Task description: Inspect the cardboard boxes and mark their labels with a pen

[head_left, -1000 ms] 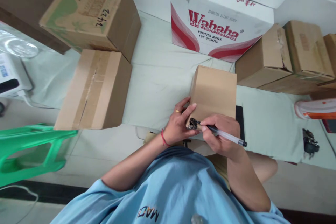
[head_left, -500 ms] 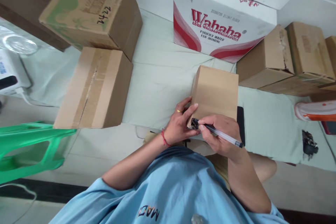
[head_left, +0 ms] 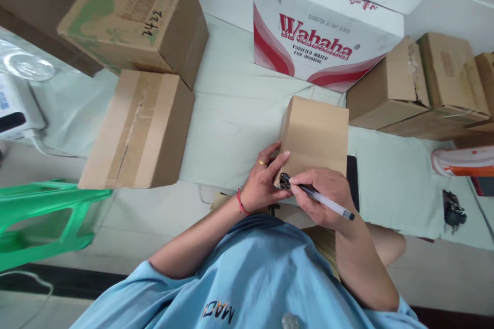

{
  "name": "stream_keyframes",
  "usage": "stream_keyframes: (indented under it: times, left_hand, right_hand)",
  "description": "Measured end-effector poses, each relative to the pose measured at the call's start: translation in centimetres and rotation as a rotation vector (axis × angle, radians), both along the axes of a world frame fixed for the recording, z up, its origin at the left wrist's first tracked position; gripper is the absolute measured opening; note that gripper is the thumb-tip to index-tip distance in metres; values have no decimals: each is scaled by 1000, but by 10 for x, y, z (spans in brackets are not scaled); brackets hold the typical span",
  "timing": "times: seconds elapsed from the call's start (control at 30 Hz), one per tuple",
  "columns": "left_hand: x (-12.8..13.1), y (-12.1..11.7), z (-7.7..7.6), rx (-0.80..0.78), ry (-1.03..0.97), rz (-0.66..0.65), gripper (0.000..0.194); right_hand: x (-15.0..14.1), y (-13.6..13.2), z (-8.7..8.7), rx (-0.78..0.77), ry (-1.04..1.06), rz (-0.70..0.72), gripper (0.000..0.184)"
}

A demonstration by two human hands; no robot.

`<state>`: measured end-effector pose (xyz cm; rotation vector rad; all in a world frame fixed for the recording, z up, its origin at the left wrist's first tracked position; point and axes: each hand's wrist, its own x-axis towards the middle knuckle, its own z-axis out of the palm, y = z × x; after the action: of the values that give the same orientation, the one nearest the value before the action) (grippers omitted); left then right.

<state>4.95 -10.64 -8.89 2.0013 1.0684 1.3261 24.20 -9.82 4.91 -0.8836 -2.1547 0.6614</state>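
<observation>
A small plain cardboard box [head_left: 314,136] lies near the front edge of the cloth-covered surface. My left hand [head_left: 264,180] grips its near left corner, thumb and fingers apart around a dark scribbled patch [head_left: 284,181]. A gold ring and a red string bracelet show on that hand and wrist. In my right hand [head_left: 324,195] a pen [head_left: 330,204] with a clear barrel and black end is pinched. Its tip points at the dark patch and is partly hidden by my fingers. A flat black object [head_left: 352,180] lies beside the box on the right.
A taped cardboard box [head_left: 131,131] and a green-printed box [head_left: 133,15] stand left. A white and red Wahaha carton [head_left: 324,36] stands behind, with more brown boxes [head_left: 405,82] to the right. Keys [head_left: 454,211] lie far right; a green stool [head_left: 50,216] is at left.
The pen and my right hand shift very slightly at the dark patch. My left hand stays on the box corner. The whole view drifts a little.
</observation>
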Motion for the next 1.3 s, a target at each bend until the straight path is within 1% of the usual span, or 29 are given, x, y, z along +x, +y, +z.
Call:
stream_keyframes:
  times: [0.2, 0.4, 0.57, 0.73, 0.9, 1.1, 1.3]
  left_hand:
    - [1, 0, 1, 8, 14, 11, 109]
    - [1, 0, 1, 12, 15, 11, 111]
    - [2, 0, 1, 5, 13, 13, 111]
    - [1, 0, 1, 6, -3, 9, 111]
    - [0, 0, 0, -22, 25, -6, 117]
    - [0, 0, 1, 2, 17, 5, 115]
    - [1, 0, 0, -6, 26, 11, 117]
  right_hand:
    - [-2, -1, -2, 12, -6, -26, 10]
    - [-2, 1, 1, -7, 0, 23, 6]
    - [-3, 0, 0, -21, -18, -31, 8]
    - [-3, 0, 3, -26, 10, 25, 7]
    - [-2, 1, 8, -45, 42, 38, 6]
    - [-2, 2, 7, -47, 43, 77, 9]
    - [-2, 2, 7, -47, 43, 76, 8]
